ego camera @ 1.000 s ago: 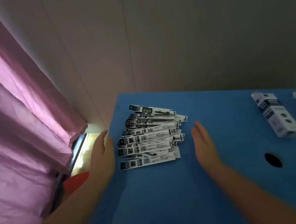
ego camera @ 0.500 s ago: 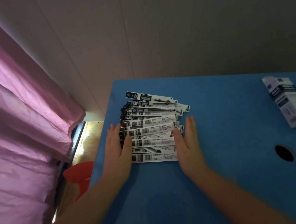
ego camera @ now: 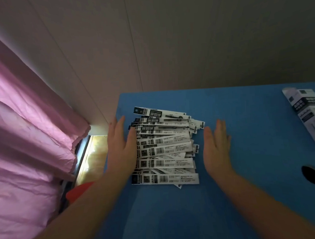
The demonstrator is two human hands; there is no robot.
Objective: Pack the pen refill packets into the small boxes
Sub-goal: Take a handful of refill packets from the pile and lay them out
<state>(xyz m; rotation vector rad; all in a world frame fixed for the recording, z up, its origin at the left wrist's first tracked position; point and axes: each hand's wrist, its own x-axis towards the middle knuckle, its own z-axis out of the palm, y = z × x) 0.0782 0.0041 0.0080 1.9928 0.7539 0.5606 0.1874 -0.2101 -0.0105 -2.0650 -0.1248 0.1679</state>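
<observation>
Several long white pen refill packets (ego camera: 164,150) with black print and barcodes lie in a loose overlapping stack on the blue table (ego camera: 245,133), near its left edge. My left hand (ego camera: 120,148) lies flat with fingers extended, its inner side pressed against the packets' left ends. My right hand (ego camera: 216,147) is flat and open just right of the stack, a small gap from the packets' right ends. A small white and black box (ego camera: 308,115) lies on its side at the table's far right.
A round black hole (ego camera: 312,175) is cut in the table top at the right. A pink curtain (ego camera: 26,144) hangs at the left, beside the table's left edge. A red object (ego camera: 78,193) sits low between curtain and table. A pale wall runs behind.
Both hands closed in on the stack from either side and squared it up. My right hand has since drawn slightly away to the right, while my left stays against the packets.
</observation>
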